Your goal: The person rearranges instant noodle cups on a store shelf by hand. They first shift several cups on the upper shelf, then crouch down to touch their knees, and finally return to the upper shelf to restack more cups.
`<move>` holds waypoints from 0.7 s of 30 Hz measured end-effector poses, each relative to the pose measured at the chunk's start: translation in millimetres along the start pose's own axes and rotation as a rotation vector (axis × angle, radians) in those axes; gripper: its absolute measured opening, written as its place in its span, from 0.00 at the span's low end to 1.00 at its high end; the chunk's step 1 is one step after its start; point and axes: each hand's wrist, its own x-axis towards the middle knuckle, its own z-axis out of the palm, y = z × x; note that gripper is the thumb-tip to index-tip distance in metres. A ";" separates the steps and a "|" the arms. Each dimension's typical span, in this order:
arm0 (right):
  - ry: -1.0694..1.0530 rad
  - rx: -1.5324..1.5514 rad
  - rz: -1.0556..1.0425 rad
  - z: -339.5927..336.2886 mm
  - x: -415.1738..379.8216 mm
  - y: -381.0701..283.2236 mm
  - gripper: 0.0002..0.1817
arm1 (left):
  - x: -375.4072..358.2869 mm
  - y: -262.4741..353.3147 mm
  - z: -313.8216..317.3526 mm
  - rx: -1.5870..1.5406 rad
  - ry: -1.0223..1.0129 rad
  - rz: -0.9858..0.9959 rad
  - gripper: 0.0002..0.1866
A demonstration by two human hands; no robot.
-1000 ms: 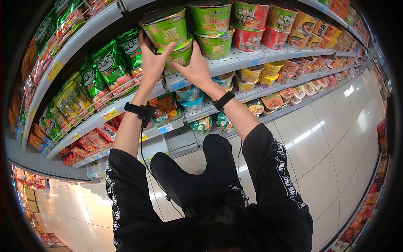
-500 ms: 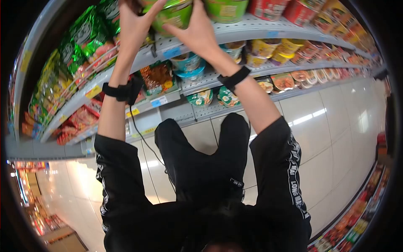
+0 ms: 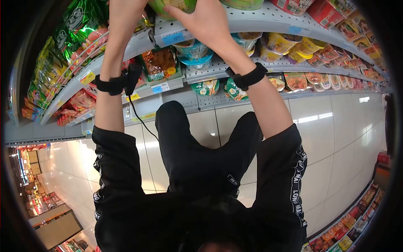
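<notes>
A green instant noodle tub (image 3: 178, 5) is at the front of the upper shelf, cut off by the top of the view. My right hand (image 3: 206, 21) is at its right side, thumb laid across the tub's front and the other fingers out of view. On the tub's left side is my left hand (image 3: 127, 17), its fingers beyond the top edge. Black straps circle both wrists, and a cable (image 3: 140, 119) hangs from the left one. A second green tub (image 3: 243, 3) stands right of my right hand.
Red noodle tubs (image 3: 292, 6) stand farther right on the upper shelf (image 3: 268, 21). Below are blue tubs (image 3: 195, 54), yellow tubs (image 3: 284, 42) and green-lidded bowls (image 3: 205, 87). Green shiny packets (image 3: 77, 19) fill the left side behind a wire rail. My knees are close to the lowest shelf.
The shelves, green tub and both hands sit higher and larger in view. My left hand's thumb, visible earlier beside the tub, is now out of view. My right thumb remains against the tub.
</notes>
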 end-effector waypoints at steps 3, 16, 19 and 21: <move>0.014 -0.009 -0.001 0.4 -0.5 0.3 0.56 | -3.5 -1.4 -1.1 -0.028 -0.048 -0.035 0.45; 0.082 -0.046 -0.123 4.9 -2.5 12.8 0.54 | -4.9 -8.8 3.9 -0.151 -0.001 0.054 0.41; 0.113 -0.154 -0.207 -5.0 -4.1 13.9 0.51 | -2.4 -19.7 -2.4 -0.016 0.004 0.016 0.56; 0.068 0.075 -0.194 -17.3 -10.2 12.9 0.48 | -1.8 -26.7 -1.3 -0.024 0.015 0.045 0.56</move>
